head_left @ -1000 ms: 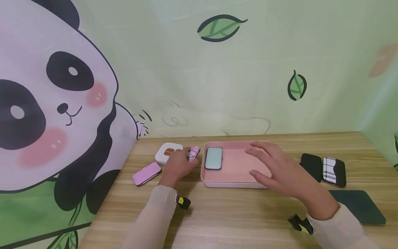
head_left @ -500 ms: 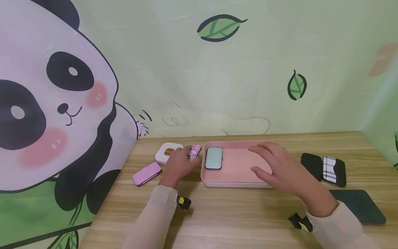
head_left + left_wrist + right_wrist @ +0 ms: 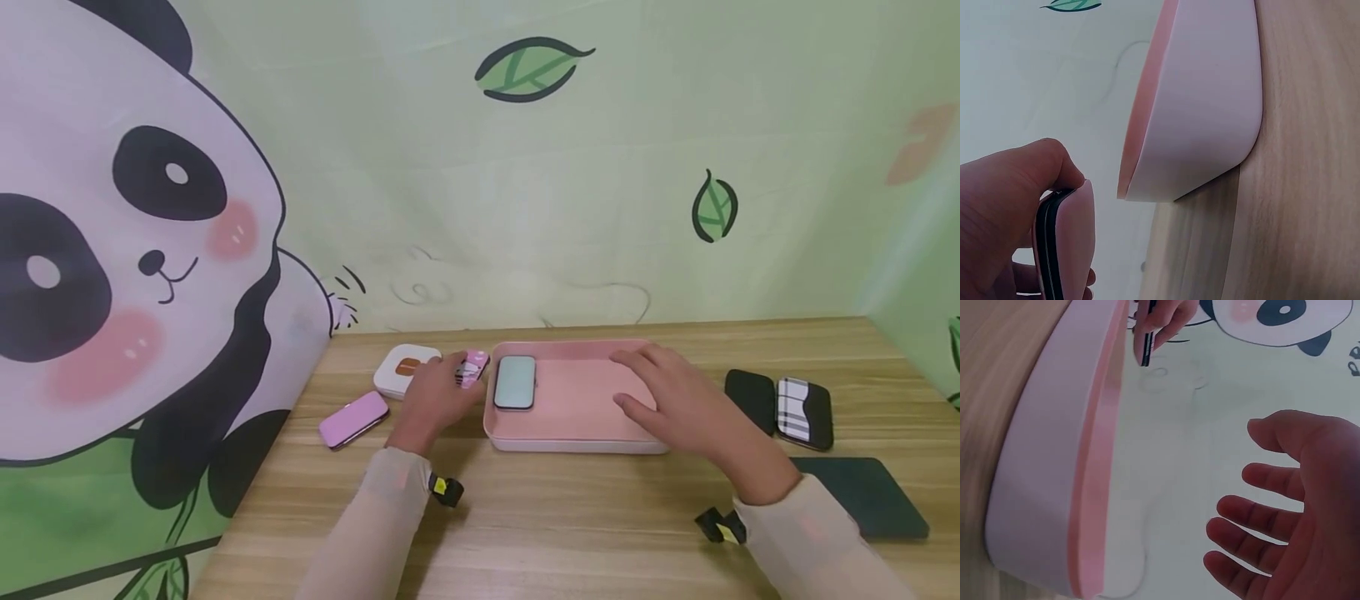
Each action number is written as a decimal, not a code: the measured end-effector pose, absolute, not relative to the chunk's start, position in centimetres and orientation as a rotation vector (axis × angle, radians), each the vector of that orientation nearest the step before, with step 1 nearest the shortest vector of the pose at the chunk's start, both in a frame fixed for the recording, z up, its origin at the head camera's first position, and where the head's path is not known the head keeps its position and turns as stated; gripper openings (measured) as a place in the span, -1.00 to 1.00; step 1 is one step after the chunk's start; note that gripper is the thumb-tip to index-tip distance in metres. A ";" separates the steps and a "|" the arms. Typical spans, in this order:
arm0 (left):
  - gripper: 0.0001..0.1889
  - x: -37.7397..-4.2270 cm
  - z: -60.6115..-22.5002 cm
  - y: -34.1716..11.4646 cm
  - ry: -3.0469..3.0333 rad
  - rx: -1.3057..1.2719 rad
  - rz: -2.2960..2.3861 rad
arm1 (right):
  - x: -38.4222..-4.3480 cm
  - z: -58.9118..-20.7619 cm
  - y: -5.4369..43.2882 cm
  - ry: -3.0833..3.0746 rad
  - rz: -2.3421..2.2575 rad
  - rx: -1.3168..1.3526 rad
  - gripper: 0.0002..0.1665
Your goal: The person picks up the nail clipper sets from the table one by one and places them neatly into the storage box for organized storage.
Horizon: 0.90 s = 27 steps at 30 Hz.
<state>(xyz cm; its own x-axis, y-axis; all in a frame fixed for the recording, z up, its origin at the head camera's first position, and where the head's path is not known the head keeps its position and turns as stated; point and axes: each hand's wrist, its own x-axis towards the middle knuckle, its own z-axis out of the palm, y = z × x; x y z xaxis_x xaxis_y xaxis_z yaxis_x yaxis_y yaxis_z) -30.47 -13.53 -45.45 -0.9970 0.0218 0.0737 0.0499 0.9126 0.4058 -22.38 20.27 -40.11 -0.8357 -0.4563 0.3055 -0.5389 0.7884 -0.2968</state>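
My left hand grips a small pink patterned case by its edges, just left of the pink tray. In the left wrist view the case shows a dark seam along its side, with the thumb at its top end and fingertips behind it. A mint-green case lies inside the tray at its left end. Over the tray's right end hovers my right hand, its fingers spread and relaxed around nothing; the right wrist view shows this hand beside the tray's wall.
Left of the tray are a white box with a brown label, partly behind the left hand, and a lilac case. To the right lie a black case, a plaid-and-black case and a dark green flat board.
My left hand and the pink patterned case have shifted slightly right, closer to the tray. The right hand has drifted a little to the right, still held loosely spread.
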 end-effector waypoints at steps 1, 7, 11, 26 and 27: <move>-0.27 -30.4 -45.5 -13.5 -3.007 -0.053 -0.641 | -22.6 -40.4 20.4 -2.782 0.556 0.764 -0.34; -0.27 -30.4 -45.6 -13.2 -3.022 -0.026 -0.644 | -23.3 -41.3 20.9 -2.828 0.578 0.740 -0.34; -0.28 -30.3 -45.5 -13.1 -3.020 -0.029 -0.645 | -23.7 -41.7 21.1 -2.852 0.587 0.717 -0.34; -0.28 -30.1 -45.3 -13.3 -3.026 -0.032 -0.641 | -24.7 -43.3 22.3 -2.921 0.480 0.578 -0.31; -0.28 -30.1 -45.3 -13.3 -3.026 -0.034 -0.641 | -24.8 -43.4 22.4 -2.925 0.482 0.573 -0.31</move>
<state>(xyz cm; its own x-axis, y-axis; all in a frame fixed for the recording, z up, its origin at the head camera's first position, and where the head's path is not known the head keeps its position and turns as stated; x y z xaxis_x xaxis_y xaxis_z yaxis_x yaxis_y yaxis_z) -30.07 -13.32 -45.29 -0.9986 0.0114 0.0516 0.0314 0.9140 0.4044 -24.80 22.37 -43.45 -0.9207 -0.3468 0.1790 -0.3859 0.8774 -0.2852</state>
